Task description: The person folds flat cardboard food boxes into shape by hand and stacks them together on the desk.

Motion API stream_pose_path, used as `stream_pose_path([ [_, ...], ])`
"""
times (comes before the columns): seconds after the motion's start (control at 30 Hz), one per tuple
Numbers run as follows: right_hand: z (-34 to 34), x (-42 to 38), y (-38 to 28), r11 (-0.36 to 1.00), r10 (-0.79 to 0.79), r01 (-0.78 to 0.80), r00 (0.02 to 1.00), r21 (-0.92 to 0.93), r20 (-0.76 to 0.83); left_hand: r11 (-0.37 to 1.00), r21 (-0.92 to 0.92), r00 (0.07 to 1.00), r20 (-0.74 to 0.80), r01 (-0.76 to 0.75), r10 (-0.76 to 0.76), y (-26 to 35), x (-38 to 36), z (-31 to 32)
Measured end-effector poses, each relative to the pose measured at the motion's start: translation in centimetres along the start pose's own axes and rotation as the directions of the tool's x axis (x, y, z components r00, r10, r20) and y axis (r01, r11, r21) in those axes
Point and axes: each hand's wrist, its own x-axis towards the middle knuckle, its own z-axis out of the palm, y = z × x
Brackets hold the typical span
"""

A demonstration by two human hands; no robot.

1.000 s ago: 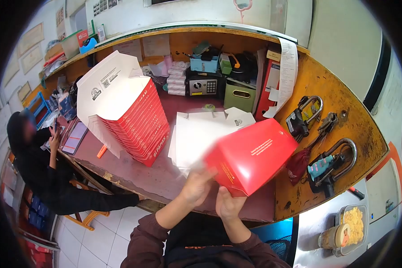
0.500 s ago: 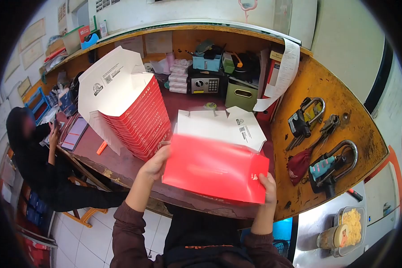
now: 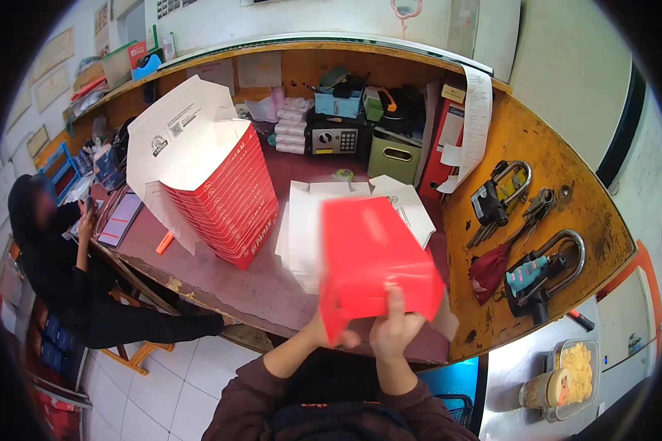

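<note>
A red cardboard box point(image 3: 375, 246), partly folded up with white inner flaps, is tilted above the desk in front of me. My right hand point(image 3: 397, 327) grips its near side, the thumb pressed on the red face. At the lower left corner my left hand point(image 3: 327, 332) holds the box, most of its fingers hidden behind a red flap. Unfolded white box blanks point(image 3: 301, 235) lie just beyond and beneath the box. To the left stands a tall stack of nested red boxes point(image 3: 224, 195) with white open lids.
An orange marker point(image 3: 165, 242) lies left of the stack. At the back are a small safe point(image 3: 336, 140) and a green container point(image 3: 396, 156). Padlocks point(image 3: 541, 283) and keys point(image 3: 541, 206) are on the right side panel. A person in black point(image 3: 88, 272) sits at the left.
The flat red piece has turned and is now bent into a box shape. My left hand has moved right and down; my right hand has shifted left onto the near side.
</note>
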Motion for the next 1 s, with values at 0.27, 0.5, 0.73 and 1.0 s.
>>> stream_pose_path([
  [0.27,-5.7,5.1,-1.4,0.55,0.557,-0.678,0.733,0.488,0.391,0.921,0.274,0.954,-0.196,0.276,-0.228,2.6,2.2,-3.8],
  [0.5,-0.2,0.7,0.6,0.989,0.146,-0.143,0.984,0.036,-0.099,0.968,0.053,0.952,-0.199,0.246,-0.231,1.6,1.5,-2.1],
  [0.73,0.3,0.9,0.8,0.747,0.401,-0.4,0.908,0.531,0.121,0.981,0.037,0.941,-0.291,0.189,-0.17,0.7,1.6,-2.2],
  [1.0,1.5,0.4,1.3,0.993,0.037,-0.038,0.999,0.115,0.014,0.905,0.425,0.974,-0.198,-0.019,0.113,-0.1,0.8,-2.4],
])
